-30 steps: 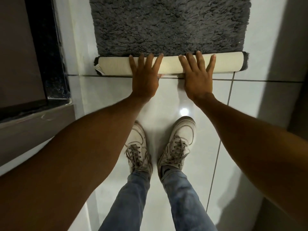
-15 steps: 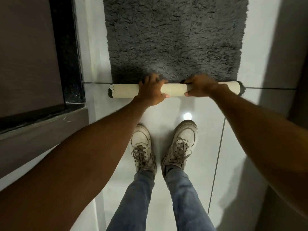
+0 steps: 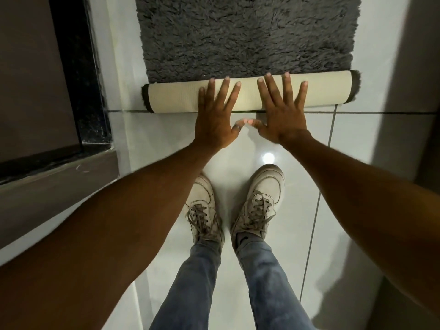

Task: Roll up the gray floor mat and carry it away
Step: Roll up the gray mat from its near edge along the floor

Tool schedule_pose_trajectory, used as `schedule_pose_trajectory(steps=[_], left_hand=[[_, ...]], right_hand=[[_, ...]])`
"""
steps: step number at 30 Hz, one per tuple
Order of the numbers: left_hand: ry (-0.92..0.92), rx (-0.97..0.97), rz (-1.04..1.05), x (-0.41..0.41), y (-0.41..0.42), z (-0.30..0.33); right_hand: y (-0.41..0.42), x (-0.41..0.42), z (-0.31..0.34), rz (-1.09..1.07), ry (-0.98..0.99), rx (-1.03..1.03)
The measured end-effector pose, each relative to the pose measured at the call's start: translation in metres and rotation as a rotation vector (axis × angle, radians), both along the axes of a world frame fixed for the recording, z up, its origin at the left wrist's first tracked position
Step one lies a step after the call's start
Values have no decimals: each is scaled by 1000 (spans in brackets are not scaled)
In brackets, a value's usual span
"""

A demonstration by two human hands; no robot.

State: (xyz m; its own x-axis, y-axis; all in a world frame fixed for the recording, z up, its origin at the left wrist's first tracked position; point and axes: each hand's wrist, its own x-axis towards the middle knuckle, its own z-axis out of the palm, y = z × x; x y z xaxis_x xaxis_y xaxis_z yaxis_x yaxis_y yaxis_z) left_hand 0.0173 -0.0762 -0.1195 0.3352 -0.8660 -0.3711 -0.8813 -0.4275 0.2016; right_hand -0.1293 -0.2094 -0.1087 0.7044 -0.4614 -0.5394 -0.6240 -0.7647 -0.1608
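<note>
The gray shaggy floor mat [image 3: 247,36] lies flat on the white tiled floor ahead of me. Its near end is rolled into a tube showing the cream backing [image 3: 173,100], running left to right. My left hand [image 3: 217,115] rests flat on the roll left of its middle, fingers spread. Beside it, my right hand [image 3: 282,108] presses flat on the roll's middle, fingers apart too. The thumbs almost touch just in front of the roll. Neither hand grips anything.
My two feet in white sneakers [image 3: 258,203] stand on the glossy tiles just behind the roll. A dark door frame [image 3: 78,75] and a brown step [image 3: 54,184] border the left side. A wall in shadow [image 3: 419,67] runs along the right.
My hands were curled over the roll half a second ago; now they lie flat with fingers spread. The roll has grown thicker and turned further onto the mat.
</note>
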Motion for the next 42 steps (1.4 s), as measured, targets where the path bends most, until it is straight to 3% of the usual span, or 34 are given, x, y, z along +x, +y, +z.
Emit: schedule_pose_trajectory(steps=[5,9,16,20,22,25,28,32,36,42], left_hand=[[-153,-36,78,12,-30,-10],[-129,-14,82,13,-32,2],[41,205,-32,-10,3,36],[240,463,-54,13,-24,37],[281,524,-40,31,-47,39],[224,180,113,39,-56,47],[96,-69,160,19,-41,48],[64,91,-12,10,-23,37],[5,218,-102,21,-33,22],[-106,158,-52,20,-43,16]], right_hand=[[-21,24,-3,-65,-49,-34],[-19,23,7,-73,-81,-37],[14,3,38,-106,157,201],[-17,22,44,-57,341,377],[-40,36,46,-82,307,432],[-45,40,50,-229,27,157],[-11,33,48,-154,-140,-42],[7,20,37,-42,-39,55],[-4,22,18,68,66,24],[-2,33,8,3,19,-80]])
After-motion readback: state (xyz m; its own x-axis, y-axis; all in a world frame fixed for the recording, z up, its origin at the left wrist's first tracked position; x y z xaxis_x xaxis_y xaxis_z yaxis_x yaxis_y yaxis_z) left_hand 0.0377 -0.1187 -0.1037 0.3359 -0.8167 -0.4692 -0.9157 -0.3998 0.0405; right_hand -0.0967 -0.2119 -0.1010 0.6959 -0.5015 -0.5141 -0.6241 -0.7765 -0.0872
